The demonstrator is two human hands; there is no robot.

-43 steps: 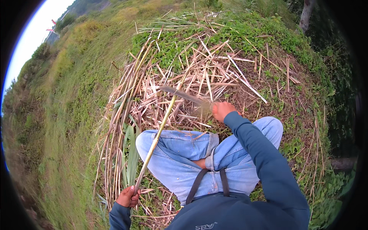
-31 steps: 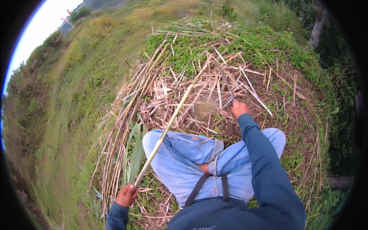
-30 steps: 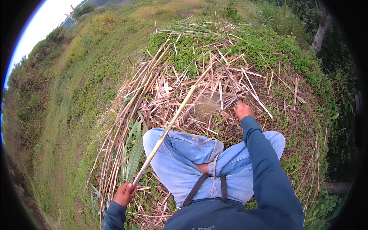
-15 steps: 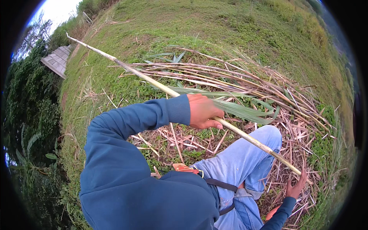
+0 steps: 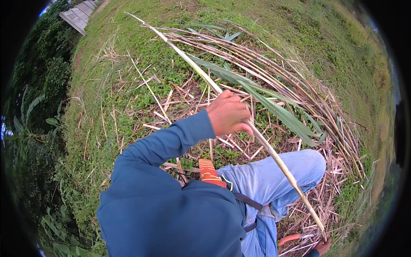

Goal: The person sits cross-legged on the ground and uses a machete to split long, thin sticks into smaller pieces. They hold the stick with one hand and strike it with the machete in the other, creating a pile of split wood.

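Note:
A long pale yellow-green cane stalk [image 5: 280, 165] slants across the view, thin at its far left end and thicker at the near right end. My left hand [image 5: 229, 113] is closed around its middle, thumb on the near side. At the lower right edge, my right hand [image 5: 323, 247] closes on the stalk's near end, partly cut off by the picture's edge. Close beside that hand, an orange-handled tool [image 5: 290, 238] lies on the dry litter; a grey part extends from its handle. The stalk passes above my bent leg in blue jeans [image 5: 274, 175].
A pile of long brown cane stalks [image 5: 274, 77] lies on the grass beyond my knee. Broad green leaves [image 5: 278, 109] rest along its near side. Dry husks and stalk scraps [image 5: 184, 92] cover the ground. An orange striped pouch [image 5: 209, 171] is at my waist.
The stalk has turned steeper, its near end lower and closer to me. My right hand has moved down and gone from spread fingers to a grip on that end. The orange handle shows more.

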